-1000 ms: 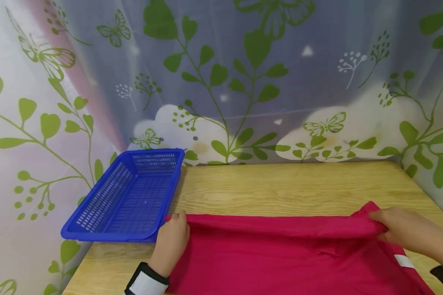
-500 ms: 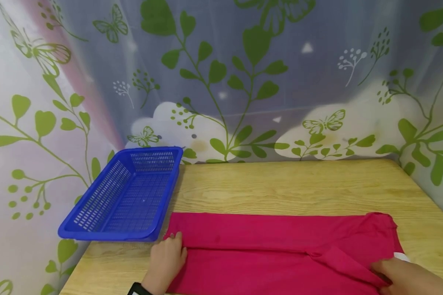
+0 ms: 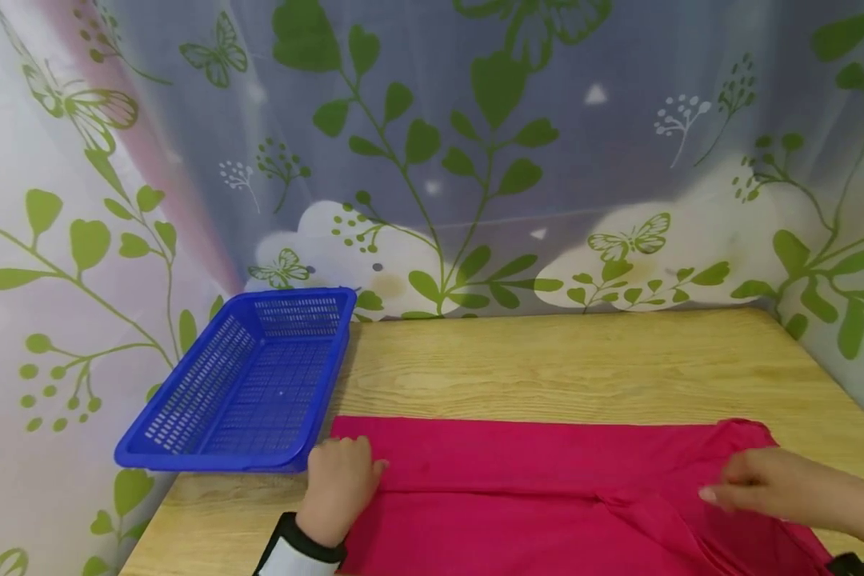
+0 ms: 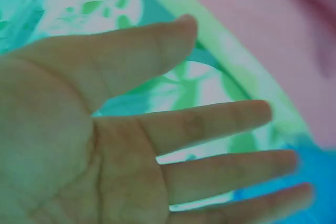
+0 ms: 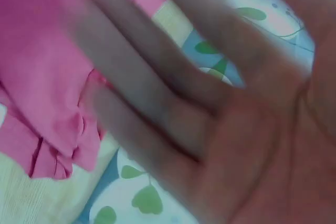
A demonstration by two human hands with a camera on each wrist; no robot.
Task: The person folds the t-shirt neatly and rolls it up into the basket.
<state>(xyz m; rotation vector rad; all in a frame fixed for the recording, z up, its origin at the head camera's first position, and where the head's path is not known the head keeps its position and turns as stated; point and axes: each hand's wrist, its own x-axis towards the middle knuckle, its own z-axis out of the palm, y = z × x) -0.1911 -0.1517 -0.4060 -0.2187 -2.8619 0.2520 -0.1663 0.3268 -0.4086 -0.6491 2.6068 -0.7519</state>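
A bright pink garment [image 3: 533, 456] lies on the wooden table in the head view, its far part folded over toward the person and a crease running along the fold. My left hand [image 3: 342, 488] is over the garment's left edge; the left wrist view shows its fingers [image 4: 205, 124] straight and spread, holding nothing. Over the right part, beside a diagonal flap of cloth, my right hand [image 3: 778, 488] hovers with its fingers extended. In the right wrist view those fingers [image 5: 152, 93] are loosely straight, and gathered pink cloth [image 5: 47, 103] lies beyond them.
A blue plastic basket [image 3: 259, 400] with slotted sides stands at the left of the table, close to the garment's left corner. Bare wood of the table [image 3: 547, 368] shows behind the garment. A curtain [image 3: 403, 160] printed with leaves and butterflies hangs behind and at both sides.
The garment's far edge, earlier lifted in both hands, came down folded toward the person. My right hand has let go of the flap and risen; my left hand has opened at the left edge.
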